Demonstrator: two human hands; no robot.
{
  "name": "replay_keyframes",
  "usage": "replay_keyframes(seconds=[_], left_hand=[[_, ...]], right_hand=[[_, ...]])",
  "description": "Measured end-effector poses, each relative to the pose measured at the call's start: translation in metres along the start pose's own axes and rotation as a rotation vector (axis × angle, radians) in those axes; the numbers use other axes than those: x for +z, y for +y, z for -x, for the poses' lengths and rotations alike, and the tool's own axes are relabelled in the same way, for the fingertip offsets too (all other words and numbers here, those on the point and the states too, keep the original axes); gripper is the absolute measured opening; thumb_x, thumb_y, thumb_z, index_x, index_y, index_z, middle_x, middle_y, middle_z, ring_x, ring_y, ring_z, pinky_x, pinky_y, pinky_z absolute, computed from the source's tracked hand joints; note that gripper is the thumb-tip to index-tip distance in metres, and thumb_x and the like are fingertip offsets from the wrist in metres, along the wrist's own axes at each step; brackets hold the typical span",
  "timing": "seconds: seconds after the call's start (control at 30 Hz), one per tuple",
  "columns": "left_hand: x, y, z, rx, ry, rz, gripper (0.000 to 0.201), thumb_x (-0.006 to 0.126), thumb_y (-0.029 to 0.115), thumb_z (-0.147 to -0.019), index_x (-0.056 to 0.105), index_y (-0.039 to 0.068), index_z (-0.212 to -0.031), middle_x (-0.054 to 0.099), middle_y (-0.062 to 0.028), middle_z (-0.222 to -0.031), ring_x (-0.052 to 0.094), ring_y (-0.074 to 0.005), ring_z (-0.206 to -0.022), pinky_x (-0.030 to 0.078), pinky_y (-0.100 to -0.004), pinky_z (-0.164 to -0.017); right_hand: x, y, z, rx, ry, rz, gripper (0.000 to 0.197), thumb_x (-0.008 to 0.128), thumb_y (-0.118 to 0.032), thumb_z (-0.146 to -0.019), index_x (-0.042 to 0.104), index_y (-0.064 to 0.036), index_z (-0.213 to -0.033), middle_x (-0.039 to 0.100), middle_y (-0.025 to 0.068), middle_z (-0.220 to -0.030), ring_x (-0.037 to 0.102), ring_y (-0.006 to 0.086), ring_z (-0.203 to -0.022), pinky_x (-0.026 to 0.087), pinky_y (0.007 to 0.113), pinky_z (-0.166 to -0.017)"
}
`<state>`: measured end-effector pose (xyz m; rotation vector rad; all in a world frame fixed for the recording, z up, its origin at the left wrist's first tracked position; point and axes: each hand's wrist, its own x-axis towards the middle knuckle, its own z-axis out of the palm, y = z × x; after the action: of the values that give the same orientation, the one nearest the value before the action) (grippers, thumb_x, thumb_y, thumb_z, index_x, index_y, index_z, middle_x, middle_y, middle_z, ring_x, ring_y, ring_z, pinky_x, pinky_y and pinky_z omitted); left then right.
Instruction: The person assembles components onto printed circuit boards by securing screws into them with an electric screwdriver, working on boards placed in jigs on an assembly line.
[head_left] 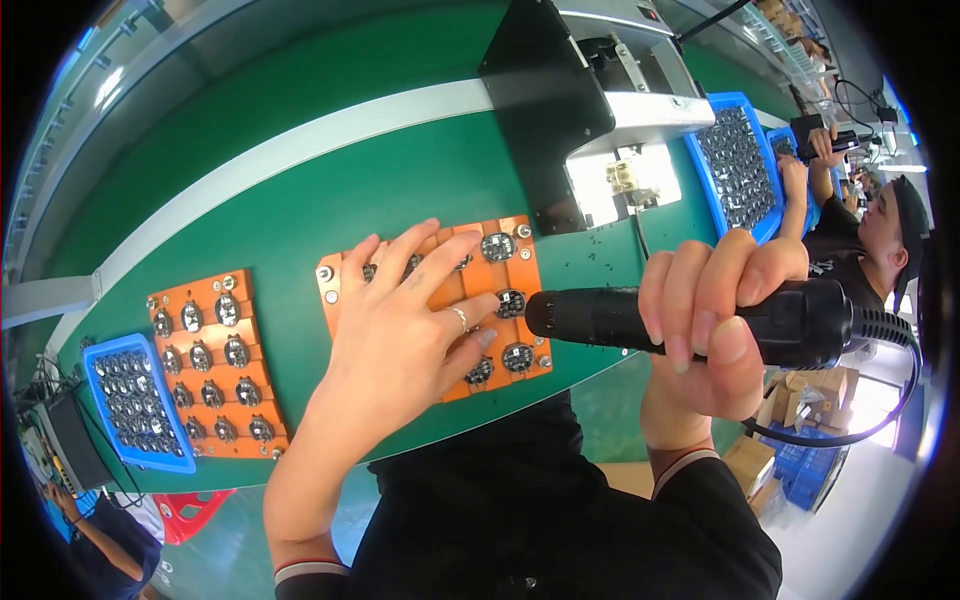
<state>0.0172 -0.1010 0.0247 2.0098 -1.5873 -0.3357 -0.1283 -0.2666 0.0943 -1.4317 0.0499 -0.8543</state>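
Observation:
My left hand lies over an orange fixture plate, fingers stretched and apart, a ring on one of them. It covers part of the plate and some of the small round circuit boards seated in it. My right hand is wrapped round a black electric screwdriver with a cord at its back end. The screwdriver lies nearly level in the picture. Its front end is over the plate's right side, beside a round board; whether it touches cannot be told. Another round board sits below that one.
A second orange plate with round boards lies left, beside a blue tray of parts. A black-and-silver machine stands at the back. Right of it is another blue tray. A co-worker works at far right.

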Motion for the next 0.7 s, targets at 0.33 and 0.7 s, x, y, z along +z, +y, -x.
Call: replay_keyframes(seconds=[0.33,0.7], left_hand=[[0.000,0.002,0.001,-0.004,0.018,-0.004,0.023,0.081,0.019,-0.075,0.079,0.016,-0.098,0.056,-0.0027,-0.142,0.048,-0.0317,-0.134,0.032,-0.0560,-0.111],[0.002,-0.001,0.003,0.011,0.038,-0.013,0.020,0.079,0.020,-0.078,0.079,0.016,-0.098,0.056,-0.0040,-0.141,0.048,-0.0314,-0.133,0.033,-0.0566,-0.110]], right_hand=[[0.009,-0.006,0.004,0.090,0.042,-0.056,0.039,0.077,-0.002,-0.083,0.043,-0.0106,-0.101,0.055,0.0047,-0.074,0.053,0.0170,-0.058,0.049,0.036,-0.057],[0.017,-0.008,0.006,0.063,-0.007,-0.027,0.041,0.079,0.000,-0.081,0.044,-0.0096,-0.100,0.055,0.0055,-0.073,0.055,0.0184,-0.059,0.048,0.037,-0.057]])
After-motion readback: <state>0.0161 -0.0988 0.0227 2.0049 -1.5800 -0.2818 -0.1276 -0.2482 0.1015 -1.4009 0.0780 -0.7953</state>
